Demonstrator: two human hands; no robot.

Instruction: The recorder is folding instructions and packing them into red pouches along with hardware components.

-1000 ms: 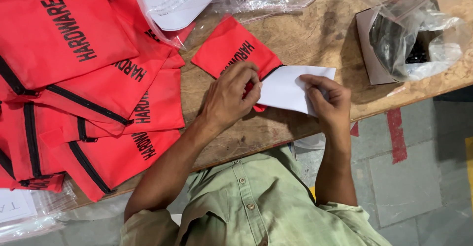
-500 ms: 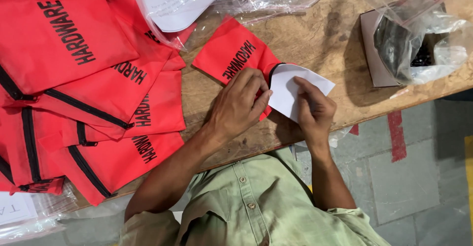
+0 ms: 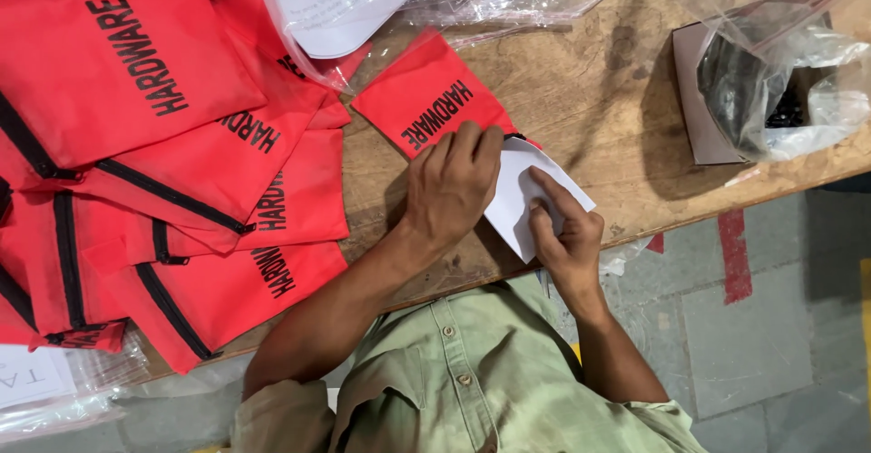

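Fingers (image 3: 472, 149) of the left hand (image 3: 449, 194) lie close together and flat, pressing down where a small red pouch (image 3: 426, 108) with black lettering meets a folded white paper (image 3: 517, 213); they pin rather than grip. The right hand (image 3: 567, 235) comes in from the near edge of the bench (image 3: 590, 81), its fingers (image 3: 547, 192) stretched along the top of the paper. I cannot tell from here whether the thumb is tucked under the sheet to pinch it or only rests beside it. The pouch sits near the middle of the bench, a little back from the near edge. Its zip end points toward the person, and the paper juts from that end out to the bench edge. To my eye the work in hand is getting the paper into the mouth of the pouch, and only a corner looks to be inside so far. The next move would seem to call for the left hand keeping the opening steady while the right slides the sheet in square, so it does not buckle. A heap of larger red pouches (image 3: 163, 145) covers the left end of the bench. Clear bags of papers (image 3: 363, 0) lie along the far edge, and at the right end a clear bag of dark pieces (image 3: 780, 81) rests on a cardboard box (image 3: 694, 99).
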